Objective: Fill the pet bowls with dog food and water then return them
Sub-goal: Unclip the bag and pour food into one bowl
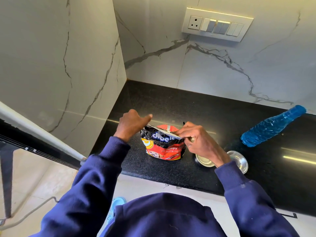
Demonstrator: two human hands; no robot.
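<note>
Pinching the top edge, is the right hand [196,140]? asks one.

Yes, says the other. Thumb and fingers are closed on the right end of the seam. The left hand [131,124] is curled at the ten o'clock corner of the bag [164,148], thumb out. I cannot tell whether it truly grips the foil.

How would you open it well?

Keep the bag upright on the counter [153,168]. Take both sides of the seam close together and pull apart slowly, so the foil gives without a jerk that scatters food. I judge the mouth is not yet wide enough to pour.

And the bowls [239,160]?

Two steel ones, at four o'clock from the bag and near it, partly under the right forearm. What shows of them looks like bare metal. The bottle [273,128] lies on its side at two o'clock, well apart.

Room to move?

The walls [205,74] meet in a corner at eleven o'clock. The counter's front edge runs at six, just beside the bowls. Open counter lies at three o'clock, so I would tip the bag that way, minding the forearm above the bowls.
</note>
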